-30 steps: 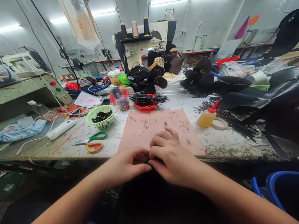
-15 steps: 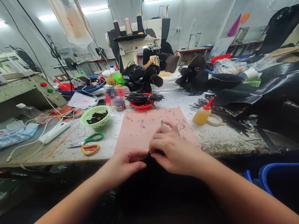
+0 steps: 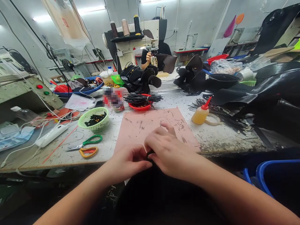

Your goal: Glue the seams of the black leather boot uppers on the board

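My left hand [image 3: 132,162] and my right hand [image 3: 165,149] meet at the near edge of the table. Between them is the edge of a black piece of material [image 3: 153,175], pinched by the thumb and fingers of each. Below the hands the piece merges into the darkness, so its shape and kind are hard to make out. Just beyond the fingers lies a pink mat [image 3: 133,128] marked with dark scraps. To the left rest scissors [image 3: 87,146] with one green and one orange handle.
A green basket [image 3: 103,126] holds small black pieces. Behind the mat, a red bowl [image 3: 140,107] carries black strips. A glue bottle [image 3: 199,115] and a tape roll [image 3: 213,119] stand right. Across the table, a person sits behind a sewing machine [image 3: 127,43]. A blue bin [image 3: 263,175] is lower right.
My left fingers have closed in on the black edge beside my right hand, and both hands sit nearer together. The person across has raised a hand at the sewing machine. The view has shifted slightly.
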